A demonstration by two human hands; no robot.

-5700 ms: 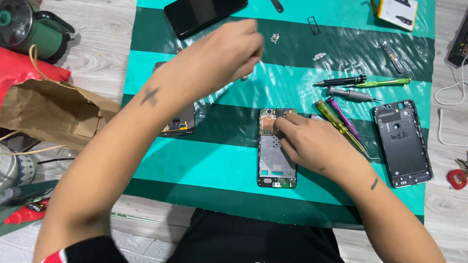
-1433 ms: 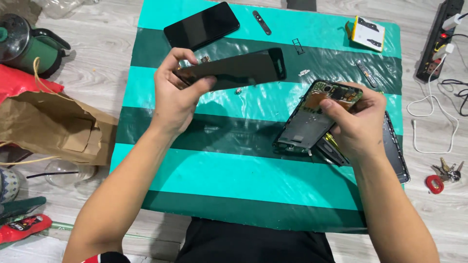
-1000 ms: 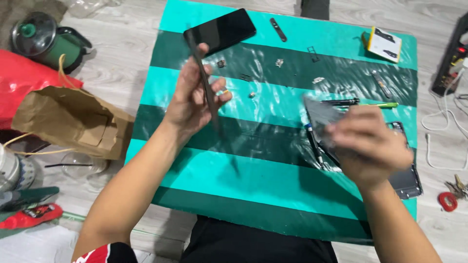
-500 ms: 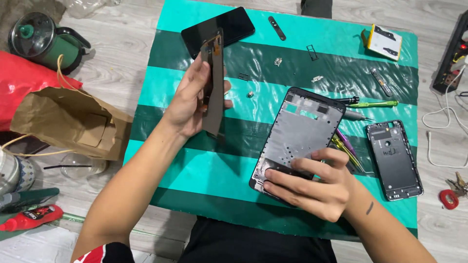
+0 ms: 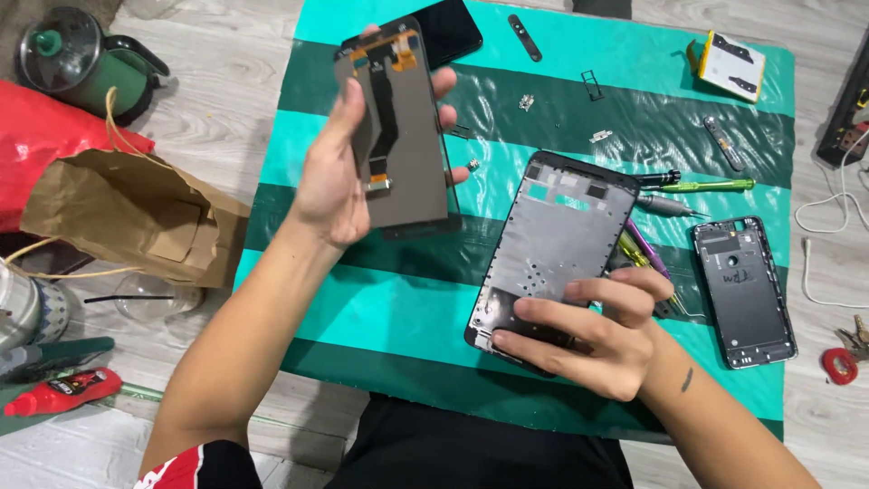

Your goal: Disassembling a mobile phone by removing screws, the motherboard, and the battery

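Overhead, left hand raised above the mat, fingers wrapped round the edges of a detached phone screen panel; panel's grey back faces the camera, orange-tipped flex cable running down it. Right hand lower, gripping the bottom end of a black phone mid-frame, thumb across its lower edge, fingers beneath. Frame tilts up off the mat, upper end pointing away from the person. Hands well apart, each clamped on its own part.

Both parts sit over a green and teal striped mat spread on a pale wooden floor. Just right of the frame: a cluster of screwdrivers, green, grey and yellow handles. Further right, a dark phone back housing lies flat. Small screws and brackets scattered across the mat's upper half. A second dark phone lies behind the raised panel. Yellow-and-white battery at the far right corner.

Off the mat, left: brown paper bag, red bag, green pot with glass lid.
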